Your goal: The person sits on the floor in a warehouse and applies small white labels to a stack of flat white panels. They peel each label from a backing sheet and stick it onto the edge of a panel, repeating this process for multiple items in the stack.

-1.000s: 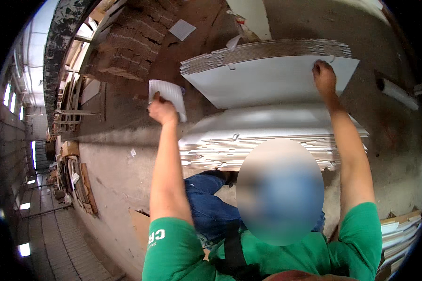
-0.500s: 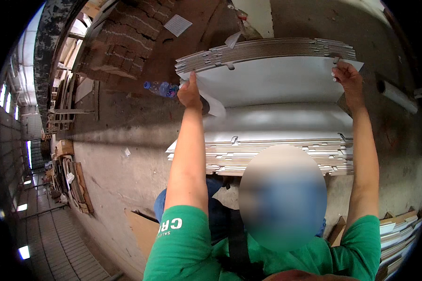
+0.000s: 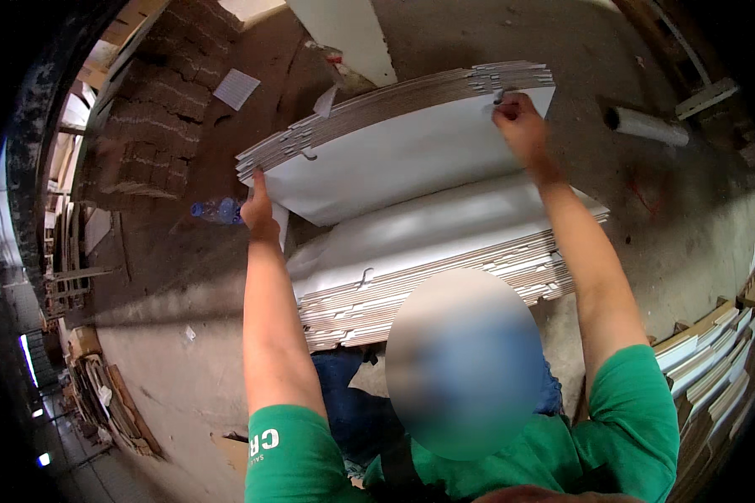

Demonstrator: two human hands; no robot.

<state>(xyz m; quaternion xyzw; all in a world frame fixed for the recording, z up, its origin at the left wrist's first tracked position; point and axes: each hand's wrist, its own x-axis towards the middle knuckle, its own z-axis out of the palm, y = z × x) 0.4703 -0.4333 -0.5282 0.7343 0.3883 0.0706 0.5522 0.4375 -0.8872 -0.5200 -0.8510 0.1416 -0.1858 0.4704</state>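
A white-faced cardboard sheet (image 3: 403, 155) leans at the front of the far stack of cardboard sheets (image 3: 377, 105), whose notched edges show along the top. My left hand (image 3: 260, 216) is closed on its left end, the thumb lying over the edge and the other fingers hidden. Near the sheet's upper right corner, by a notch, the curled fingers of my right hand (image 3: 522, 130) pinch the edge. Closer to me lies a second stack of cardboard sheets (image 3: 335, 314), white side up with slotted edges, in front of my knees. A fold or gap runs between the two stacks.
Left of my left hand a clear plastic bottle (image 3: 216, 210) lies on the concrete floor (image 3: 176, 293). Brown cardboard piles (image 3: 155, 126) stand at the far left. A whitish roll (image 3: 646, 127) lies at the right, and more stacked sheets (image 3: 705, 360) are at the lower right.
The view has turned, so the stacks now slant up to the right and sit further left. Both hands stay at the ends of the far sheet; the right fingers look more tightly curled.
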